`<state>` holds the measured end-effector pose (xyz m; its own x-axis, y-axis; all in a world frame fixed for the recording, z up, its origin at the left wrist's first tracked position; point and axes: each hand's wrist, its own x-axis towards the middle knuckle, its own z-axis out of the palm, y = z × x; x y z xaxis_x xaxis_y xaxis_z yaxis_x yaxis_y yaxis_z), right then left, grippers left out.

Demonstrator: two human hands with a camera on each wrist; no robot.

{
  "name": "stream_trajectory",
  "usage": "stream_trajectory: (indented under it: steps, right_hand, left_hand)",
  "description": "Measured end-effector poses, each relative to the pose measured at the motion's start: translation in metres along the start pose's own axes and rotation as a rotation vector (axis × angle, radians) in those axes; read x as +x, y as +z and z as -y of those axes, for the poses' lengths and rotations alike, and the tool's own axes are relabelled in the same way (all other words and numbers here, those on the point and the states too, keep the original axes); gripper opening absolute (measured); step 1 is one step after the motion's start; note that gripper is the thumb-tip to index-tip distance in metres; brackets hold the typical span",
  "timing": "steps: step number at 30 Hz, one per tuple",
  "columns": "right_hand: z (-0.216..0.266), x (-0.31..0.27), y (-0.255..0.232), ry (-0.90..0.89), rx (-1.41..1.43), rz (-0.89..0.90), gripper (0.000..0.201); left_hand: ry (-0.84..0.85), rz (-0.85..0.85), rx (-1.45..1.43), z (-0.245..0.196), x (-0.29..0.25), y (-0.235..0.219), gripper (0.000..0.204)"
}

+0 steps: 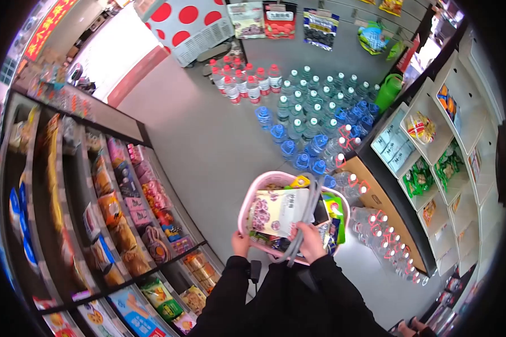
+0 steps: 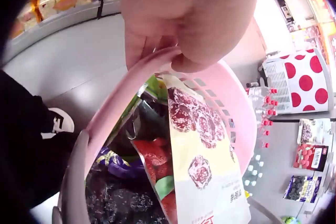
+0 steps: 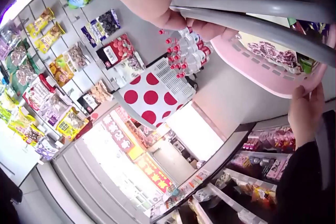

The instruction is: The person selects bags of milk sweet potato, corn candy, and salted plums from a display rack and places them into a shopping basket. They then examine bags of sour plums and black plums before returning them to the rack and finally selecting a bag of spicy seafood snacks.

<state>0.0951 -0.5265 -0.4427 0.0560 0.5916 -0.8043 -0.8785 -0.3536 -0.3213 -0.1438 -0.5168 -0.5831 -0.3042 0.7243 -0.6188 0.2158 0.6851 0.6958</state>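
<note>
A pink plastic shopping basket (image 1: 245, 209) filled with packaged snacks hangs in front of the person. The left hand (image 1: 241, 245) grips its rim at the left side; in the left wrist view, the thumb of the left hand (image 2: 194, 19) curls over that rim. With curled fingers, the right hand (image 1: 312, 245) holds the two grey basket handles (image 1: 311, 203) together above the load. On top lies a cream snack bag (image 1: 275, 212) printed with dark red fruit. Beneath it, a red bag (image 2: 154, 155) and a dark purple packet (image 2: 122, 166) show in the left wrist view.
Snack shelves (image 1: 123, 213) run along the left. Ahead on the floor stand many bottles, some with red caps (image 1: 253, 87), others with green caps (image 1: 314, 109). White cubby shelves (image 1: 450, 151) line the right side. A red-dotted white box (image 1: 188, 25) stands at the back.
</note>
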Motion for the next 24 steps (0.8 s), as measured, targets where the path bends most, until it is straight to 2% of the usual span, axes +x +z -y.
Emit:
stream_trajectory:
  steps: [3,5,6,7,10,11,14,16,18,20,24]
  right_hand:
    - [0.000,0.026,0.028,0.033,-0.024,0.021,0.011]
    - [0.007,0.038,0.050,0.048,-0.015,0.040,0.010]
    - [0.011,0.046,0.059,0.082,0.004,0.035,0.011]
    - [0.011,0.055,0.068,0.081,0.011,0.070,0.012]
    - [0.014,0.073,0.099,0.154,-0.010,0.109,0.017]
    - [0.013,0.082,0.108,0.157,0.004,0.128,0.020]
    - [0.012,0.109,0.132,0.198,-0.028,0.137,0.021]
    - [0.008,0.134,0.143,0.228,-0.031,0.124,0.022]
    - [0.002,0.165,0.156,0.244,-0.066,0.158,0.030]
    - [-0.005,0.184,0.181,0.220,-0.060,0.120,0.031]
    - [-0.015,0.242,0.220,0.144,-0.038,0.074,0.032]
  left_hand:
    - [-0.038,-0.028,0.062,-0.043,0.018,-0.014,0.032]
    - [-0.011,-0.056,0.080,-0.040,0.043,-0.023,0.032]
    - [0.019,-0.095,0.100,-0.055,0.054,-0.022,0.033]
    - [-0.065,-0.107,0.179,-0.066,0.066,-0.025,0.034]
    - [-0.082,-0.139,0.147,-0.090,0.097,-0.036,0.034]
    - [-0.100,-0.102,0.160,-0.099,0.109,-0.039,0.035]
    - [-0.114,-0.075,0.152,-0.108,0.150,-0.048,0.038]
    - [-0.137,-0.097,0.160,-0.114,0.172,-0.046,0.033]
    - [-0.187,-0.116,0.015,-0.121,0.207,-0.044,0.032]
    - [-0.223,-0.058,-0.017,-0.112,0.251,-0.054,0.032]
    - [-0.313,0.015,-0.071,-0.126,0.341,-0.050,0.033]
